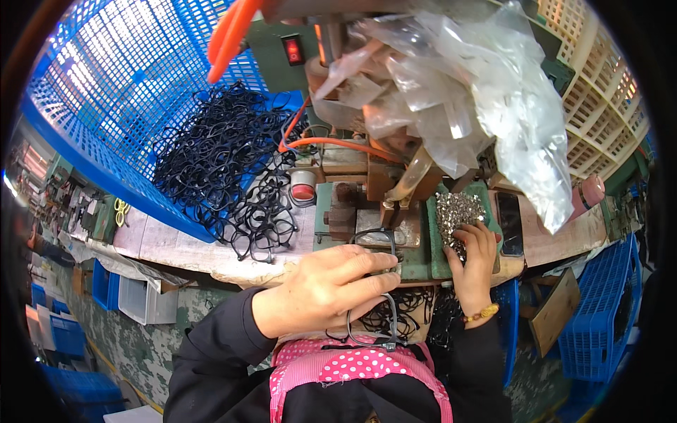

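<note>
My left hand (331,285) is closed on a dark eyeglass frame (349,323), just in front of a bench press (386,204). One rim of the frame hangs below my fingers; another dark loop shows above them, by the press's metal block. Over a green tray (438,262), my right hand (476,264) has its fingers bent into a heap of small shiny metal pieces (457,210). Thumb and forefinger are apart there, and no piece can be made out between them. A large pile of black eyeglass frames (211,151) fills a blue basket and spills onto the bench.
The blue basket (106,169) stands at the left, a cream crate (596,84) at the far right. Clear plastic bags (493,92) hang over the press. A phone (509,224) lies beside the green tray. A red-topped round container (303,187) sits left of the press. More dark frames (402,310) lie below the bench edge.
</note>
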`<state>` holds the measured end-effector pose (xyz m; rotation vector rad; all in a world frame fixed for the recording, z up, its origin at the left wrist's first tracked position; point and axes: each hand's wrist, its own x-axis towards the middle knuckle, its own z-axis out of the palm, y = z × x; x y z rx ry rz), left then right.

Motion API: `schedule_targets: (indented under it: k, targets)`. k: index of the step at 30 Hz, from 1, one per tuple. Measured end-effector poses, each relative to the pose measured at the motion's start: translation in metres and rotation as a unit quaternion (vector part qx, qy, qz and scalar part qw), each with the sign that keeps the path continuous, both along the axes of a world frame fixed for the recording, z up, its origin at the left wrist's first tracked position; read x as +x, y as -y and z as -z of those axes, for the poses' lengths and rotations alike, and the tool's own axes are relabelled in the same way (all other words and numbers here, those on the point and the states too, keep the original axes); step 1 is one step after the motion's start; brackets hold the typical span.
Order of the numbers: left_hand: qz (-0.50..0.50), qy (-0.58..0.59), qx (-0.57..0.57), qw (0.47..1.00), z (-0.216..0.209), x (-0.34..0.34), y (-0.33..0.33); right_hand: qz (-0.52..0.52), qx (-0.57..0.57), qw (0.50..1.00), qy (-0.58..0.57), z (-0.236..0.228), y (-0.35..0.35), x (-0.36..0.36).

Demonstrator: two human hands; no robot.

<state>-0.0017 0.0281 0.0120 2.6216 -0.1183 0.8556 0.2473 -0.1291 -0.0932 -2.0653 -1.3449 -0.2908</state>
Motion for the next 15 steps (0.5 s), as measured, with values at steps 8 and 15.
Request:
schedule_targets:
  k: [8, 15]
  targets:
    - [-0.461, 0.041, 0.008, 0.886, 0.086, -0.085, -0.053, 0.027, 0.083, 0.996, -0.035, 0.005, -0.033, 0.000]
    - [-0.465, 0.064, -0.083, 0.879, 0.123, -0.071, -0.127, 0.016, 0.078, 0.996, -0.045, -0.006, -0.026, -0.013]
